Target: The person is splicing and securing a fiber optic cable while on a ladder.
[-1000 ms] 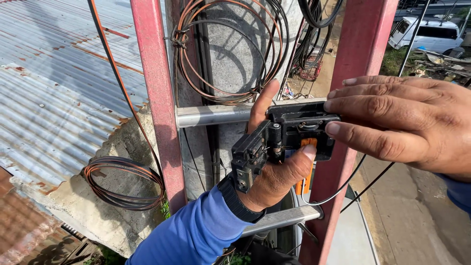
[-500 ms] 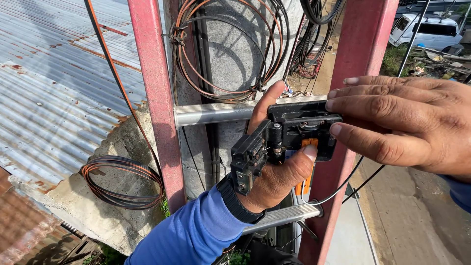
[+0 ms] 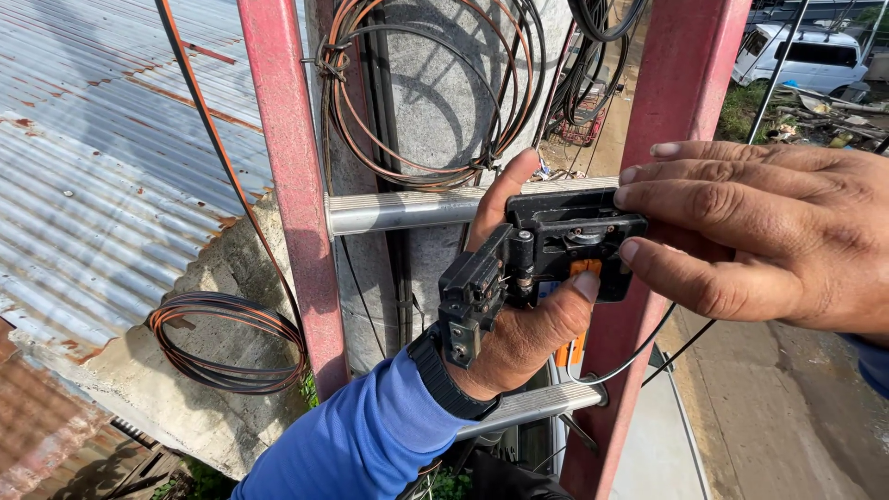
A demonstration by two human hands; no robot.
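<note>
The small black hinged tool [image 3: 546,255], probably a fibre cleaver, is held in front of the red ladder [image 3: 287,185], level with its upper aluminium rung [image 3: 398,211] and between the two rails. The left hand [image 3: 519,324] cups the tool from behind and below, its grip pressed around the body with the thumb tip on the orange part at the front edge. The right hand [image 3: 769,231] lies flat over the tool's right end, fingers extended and pressed on the lid rather than curled around anything. To do this step well, in my judgement, keep the left hand steady as the anvil, press the lid squarely, and keep the thin black cable [image 3: 639,356] (it loops below the tool, right of the lower rung) free of tension. Hidden: the tool's right end under the right-hand fingers, the slot where any fibre would sit, and both forearms beyond the frame edge. Coiled cables [image 3: 421,102] hang on the concrete pole behind the ladder.
</note>
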